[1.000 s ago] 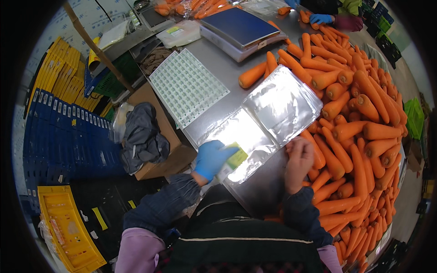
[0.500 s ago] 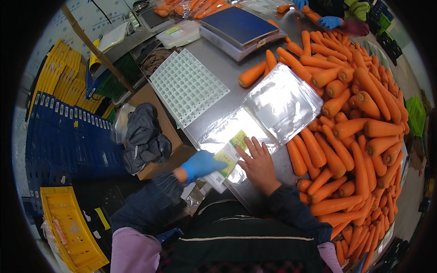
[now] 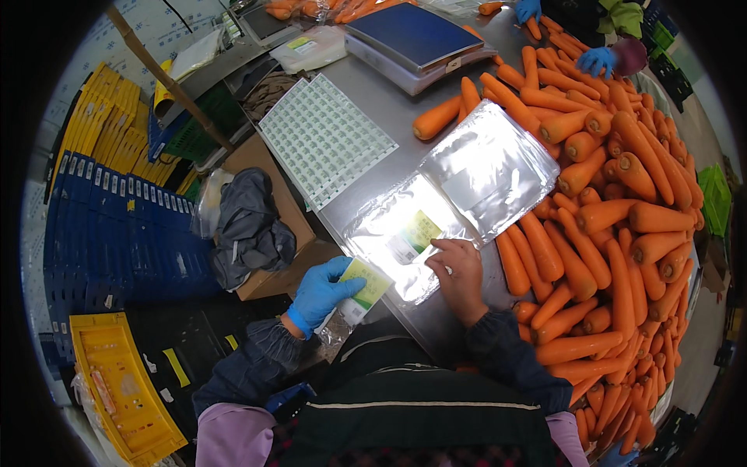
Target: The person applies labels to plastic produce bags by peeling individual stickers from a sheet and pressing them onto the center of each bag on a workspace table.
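"First, what borders the work area on the metal table (image 3: 393, 109)?"

"On the right, a heap of carrots (image 3: 607, 226) limits the space close to the right hand (image 3: 461, 276). Farther off lie a sticker sheet (image 3: 327, 140) and a blue-topped scale (image 3: 420, 35). At the left, a cardboard box (image 3: 289, 204) holds grey cloth (image 3: 253, 226). A co-worker's gloved hand (image 3: 597, 61) is well apart, at the far carrots."

"What adjoins the front bag (image 3: 377, 212)?"

"A bag stack (image 3: 498, 167), at its upper right. Glare covers part of both."

"State card position and orientation."

"The loose card (image 3: 420, 230) is on or in the front bag; which, cannot be determined. Its long axis slants from lower left to upper right, green end away from the person. The held card (image 3: 370, 286) is at the table's near edge, similarly slanted, white end toward the lower left."

"State the grip."

"The left hand (image 3: 320, 296), gloved in blue, pinches the held card. The bare right hand has thumb and forefinger drawn together beside the loose card; whether it grasps anything cannot be told."
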{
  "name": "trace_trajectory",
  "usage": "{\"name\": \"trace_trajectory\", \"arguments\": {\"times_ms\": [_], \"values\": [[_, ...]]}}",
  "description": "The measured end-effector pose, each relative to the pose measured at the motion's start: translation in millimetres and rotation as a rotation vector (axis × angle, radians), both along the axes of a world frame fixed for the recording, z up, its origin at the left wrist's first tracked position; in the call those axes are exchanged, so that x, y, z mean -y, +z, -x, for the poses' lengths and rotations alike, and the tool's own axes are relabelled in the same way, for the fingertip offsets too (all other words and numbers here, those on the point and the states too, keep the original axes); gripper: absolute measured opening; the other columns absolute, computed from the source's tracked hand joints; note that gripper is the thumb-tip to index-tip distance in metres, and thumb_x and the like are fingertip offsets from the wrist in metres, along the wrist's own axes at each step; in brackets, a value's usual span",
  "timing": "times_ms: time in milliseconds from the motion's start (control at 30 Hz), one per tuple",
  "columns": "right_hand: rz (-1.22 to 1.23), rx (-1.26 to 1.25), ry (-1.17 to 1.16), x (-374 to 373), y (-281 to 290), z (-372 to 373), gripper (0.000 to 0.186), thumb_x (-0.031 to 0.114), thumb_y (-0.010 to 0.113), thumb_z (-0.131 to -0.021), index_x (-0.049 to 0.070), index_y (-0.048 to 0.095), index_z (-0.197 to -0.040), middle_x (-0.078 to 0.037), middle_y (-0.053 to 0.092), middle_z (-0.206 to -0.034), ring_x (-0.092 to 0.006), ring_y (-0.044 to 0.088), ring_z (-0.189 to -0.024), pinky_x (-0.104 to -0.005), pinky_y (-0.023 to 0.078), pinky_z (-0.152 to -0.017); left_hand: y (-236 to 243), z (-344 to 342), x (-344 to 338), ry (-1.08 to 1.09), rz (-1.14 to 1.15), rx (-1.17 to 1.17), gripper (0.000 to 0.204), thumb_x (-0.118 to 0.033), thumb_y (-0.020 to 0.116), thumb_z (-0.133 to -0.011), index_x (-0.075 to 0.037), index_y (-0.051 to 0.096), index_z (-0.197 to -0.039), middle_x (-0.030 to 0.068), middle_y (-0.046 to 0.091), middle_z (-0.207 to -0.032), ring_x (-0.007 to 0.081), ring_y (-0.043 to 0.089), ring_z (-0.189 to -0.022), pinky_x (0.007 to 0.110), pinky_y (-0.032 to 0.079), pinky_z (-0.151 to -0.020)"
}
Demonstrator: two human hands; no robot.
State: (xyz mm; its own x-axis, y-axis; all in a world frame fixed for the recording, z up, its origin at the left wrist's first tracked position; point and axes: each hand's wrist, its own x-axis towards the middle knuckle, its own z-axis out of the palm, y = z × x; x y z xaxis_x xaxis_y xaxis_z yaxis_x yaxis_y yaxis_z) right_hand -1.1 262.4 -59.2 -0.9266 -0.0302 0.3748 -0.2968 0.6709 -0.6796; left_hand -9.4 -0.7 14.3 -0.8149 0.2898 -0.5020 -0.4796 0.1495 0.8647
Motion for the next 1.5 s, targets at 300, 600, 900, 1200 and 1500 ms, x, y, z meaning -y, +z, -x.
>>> {"name": "trace_trajectory", "arguments": {"times_ms": [300, 600, 900, 1200, 1500], "values": [[0.895, 0.04, -0.397, -33.2, 46.1, 15.1, 0.011, 0.01, 0.052, -0.095, 0.001, 0.059, -0.095, -0.005, 0.062, -0.088, -0.0095, 0.054, -0.075, -0.0226, 0.046, -0.067, -19.1, 9.4, -29.5, 0.013, 0.08, -0.183, 0.021, -0.014, 0.067, -0.082, 0.004, 0.069, -0.092, 0.0094, 0.069, -0.082, 0.0122, 0.063, -0.072, 0.025, 0.05, -0.066], [-0.03, 0.078, -0.002, -3.8, 7.7, 2.3, 0.026, 0.013, 0.058, -0.087, 0.003, 0.058, -0.112, -0.015, 0.058, -0.113, -0.0295, 0.055, -0.104, -0.0365, 0.044, -0.089, -57.6, 72.6, -103.8, -0.072, 0.602, -0.457, 0.044, -0.041, 0.068, -0.078, 0.003, 0.068, -0.076, 0.0142, 0.06, -0.06, 0.0184, 0.058, -0.054, 0.033, 0.045, -0.054], [-0.381, 0.055, 0.144, 9.1, 6.8, 1.9, 0.043, 0.032, 0.061, -0.085, 0.01, 0.059, -0.122, -0.015, 0.048, -0.133, -0.0363, 0.036, -0.128, -0.0488, 0.027, -0.107, -29.3, 51.5, -44.7, -0.377, 0.359, -0.155, 0.038, -0.033, 0.066, -0.083, 0.004, 0.07, -0.091, 0.0135, 0.069, -0.073, 0.0193, 0.065, -0.062, 0.031, 0.051, -0.064], [-0.049, 0.125, 0.137, -1.0, 5.0, -8.9, 0.018, 0.02, 0.066, -0.078, 0.01, 0.07, -0.093, -0.009, 0.06, -0.12, -0.0322, 0.045, -0.121, -0.0412, 0.035, -0.1, -9.1, -5.0, 0.4, -0.097, 0.034, 0.031, 0.03, -0.012, 0.067, -0.086, 0.004, 0.063, -0.111, 0.0096, 0.069, -0.097, 0.0106, 0.063, -0.081, 0.024, 0.05, -0.073], [-0.004, 0.044, -0.001, 2.1, -1.3, -2.6, 0.007, 0.01, 0.075, -0.071, 0.008, 0.071, -0.076, -0.005, 0.069, -0.104, -0.0271, 0.056, -0.104, -0.0385, 0.041, -0.087, -9.4, -7.1, -15.6, 0.067, -0.152, -0.055, 0.03, -0.011, 0.063, -0.088, 0.003, 0.058, -0.114, 0.0073, 0.066, -0.1, 0.0116, 0.062, -0.087, 0.025, 0.049, -0.08]]}}
